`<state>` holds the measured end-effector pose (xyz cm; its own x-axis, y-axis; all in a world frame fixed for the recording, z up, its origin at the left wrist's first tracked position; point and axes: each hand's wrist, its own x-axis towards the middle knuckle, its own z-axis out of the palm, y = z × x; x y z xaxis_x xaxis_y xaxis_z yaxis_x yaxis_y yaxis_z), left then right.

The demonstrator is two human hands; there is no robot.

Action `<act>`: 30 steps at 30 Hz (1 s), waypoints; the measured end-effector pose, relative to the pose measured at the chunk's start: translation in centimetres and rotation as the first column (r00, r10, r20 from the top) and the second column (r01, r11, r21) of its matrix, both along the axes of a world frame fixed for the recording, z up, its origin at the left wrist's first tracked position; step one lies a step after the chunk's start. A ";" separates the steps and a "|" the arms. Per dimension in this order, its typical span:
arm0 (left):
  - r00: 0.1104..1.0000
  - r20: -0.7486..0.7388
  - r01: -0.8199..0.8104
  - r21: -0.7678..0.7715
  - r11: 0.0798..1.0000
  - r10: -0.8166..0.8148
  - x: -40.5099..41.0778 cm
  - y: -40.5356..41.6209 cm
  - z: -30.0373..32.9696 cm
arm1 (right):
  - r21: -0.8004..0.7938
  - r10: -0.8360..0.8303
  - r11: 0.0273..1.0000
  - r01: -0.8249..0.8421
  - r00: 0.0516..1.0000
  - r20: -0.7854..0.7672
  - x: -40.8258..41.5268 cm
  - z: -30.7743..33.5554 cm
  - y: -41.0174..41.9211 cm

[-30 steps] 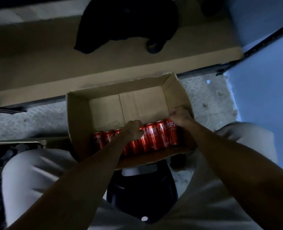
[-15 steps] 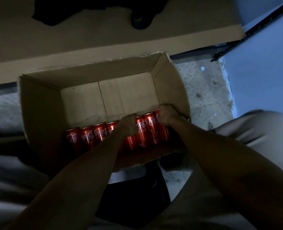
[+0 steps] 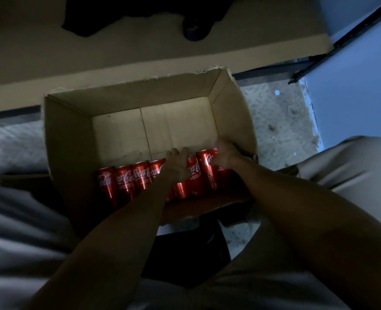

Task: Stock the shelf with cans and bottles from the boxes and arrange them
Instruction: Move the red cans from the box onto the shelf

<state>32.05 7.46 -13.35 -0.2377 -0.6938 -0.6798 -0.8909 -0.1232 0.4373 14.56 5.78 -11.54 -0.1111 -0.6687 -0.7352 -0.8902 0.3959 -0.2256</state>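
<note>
Head view looks down into an open cardboard box (image 3: 73,139) that sits on a speckled grey floor (image 3: 276,121). One row of red cans (image 3: 127,182) stands along the near wall of the box, side by side and touching each other. White writing runs across their sides. The far part of the box bottom is bare cardboard. Both arms reach down into the box from the bottom of the picture. The left hand (image 3: 178,163) rests on top of the cans near the middle of the row. Its fingers (image 3: 180,151) lie fairly straight and point away over the can tops, loose, not wrapped round a can. The right hand (image 3: 226,153) is at the right end of the row, close to the right wall of the box. Its fingers curl round the last can (image 3: 208,168) there and hold it at the top. That can stands a bit higher than the ones next to it. Past the far side of the box runs a low, pale brown shelf (image 3: 140,54). A dark cloth (image 3: 109,16) and a small dark round thing (image 3: 195,32) lie on it, both too dim to make out. A blue wall (image 3: 355,90) stands on the right. Pale trouser legs (image 3: 352,166) show on both sides, and something black (image 3: 185,253) lies between them, near the box.
</note>
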 end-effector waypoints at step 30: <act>0.796 -0.401 -0.329 0.344 0.880 0.454 -0.9 3.4 -0.6 | 0.121 -0.638 0.764 0.634 0.713 0.292 -0.9 -1.6 3.4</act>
<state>31.20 10.82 -13.96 -0.3069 -0.6221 -0.7203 -0.4457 -0.5747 0.6863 13.63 9.17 -13.14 -0.2823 -0.5129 -0.8107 -0.3156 0.8477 -0.4264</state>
